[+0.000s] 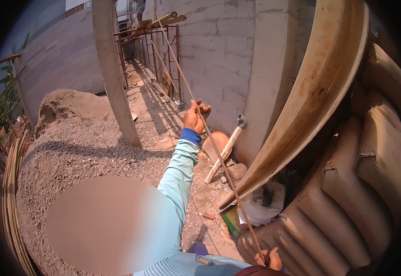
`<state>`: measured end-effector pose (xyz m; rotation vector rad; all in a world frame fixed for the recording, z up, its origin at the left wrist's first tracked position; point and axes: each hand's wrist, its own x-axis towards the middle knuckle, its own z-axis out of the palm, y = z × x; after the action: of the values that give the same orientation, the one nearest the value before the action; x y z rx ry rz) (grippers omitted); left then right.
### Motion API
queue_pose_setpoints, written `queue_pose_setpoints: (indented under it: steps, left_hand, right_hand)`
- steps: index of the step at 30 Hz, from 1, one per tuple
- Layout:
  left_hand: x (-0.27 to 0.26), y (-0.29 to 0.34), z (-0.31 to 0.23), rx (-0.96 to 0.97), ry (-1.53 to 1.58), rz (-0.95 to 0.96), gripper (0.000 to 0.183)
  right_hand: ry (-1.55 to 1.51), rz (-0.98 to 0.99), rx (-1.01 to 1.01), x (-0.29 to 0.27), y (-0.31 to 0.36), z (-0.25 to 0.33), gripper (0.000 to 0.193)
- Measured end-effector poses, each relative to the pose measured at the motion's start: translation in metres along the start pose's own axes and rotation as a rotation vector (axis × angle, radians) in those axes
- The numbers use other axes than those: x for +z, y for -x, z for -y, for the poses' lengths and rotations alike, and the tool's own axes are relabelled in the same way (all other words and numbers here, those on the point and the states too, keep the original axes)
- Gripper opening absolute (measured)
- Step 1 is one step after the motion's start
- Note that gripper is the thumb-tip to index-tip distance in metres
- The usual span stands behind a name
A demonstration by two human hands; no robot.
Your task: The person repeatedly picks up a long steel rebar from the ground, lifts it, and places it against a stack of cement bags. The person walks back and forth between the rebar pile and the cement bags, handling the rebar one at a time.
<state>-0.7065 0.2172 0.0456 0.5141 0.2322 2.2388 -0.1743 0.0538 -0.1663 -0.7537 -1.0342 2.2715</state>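
Observation:
A long, thin, rust-brown metal rod (226,171) slants across the view, from the far top down to the lower right. My left hand (196,118), at the end of an outstretched light-blue sleeve (180,168), has its fingers curled round the rod about midway. Near the bottom edge, my right hand (270,260) closes on the rod's near end; part of that hand is cut off. Beneath the rod, a pale pole (224,155) with a grey pipe fitting leans near a round orange object (215,143). A blurred oval hides the lower left.
Stacked brown sacks (343,188) and a long curved-looking wooden board (311,96) crowd the right. A gravel heap (71,152) lies left of a concrete post (115,69). Scaffolding (147,32) stands far ahead beside the block wall (216,50), with a person's legs above it.

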Motion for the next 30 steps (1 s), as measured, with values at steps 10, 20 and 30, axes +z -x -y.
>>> queue_pose_setpoints:
  steps: [10, 20, 30]
  left_hand:
    - [-0.069, 0.225, 0.122, -0.691, -0.391, 0.225, 0.072]
    - [-0.02, 0.347, 0.194, -0.614, -0.487, 0.39, 0.043]
    - [0.037, 0.23, 0.093, -0.276, -0.615, 0.267, 0.041]
  right_hand:
    - [0.361, 0.0, 0.049, 0.118, -0.145, 0.133, 0.032]
    - [0.546, 0.422, -0.222, 0.215, -0.283, 0.192, 0.039]
    - [0.646, 0.563, 0.202, 0.017, -0.055, 0.117, 0.045]
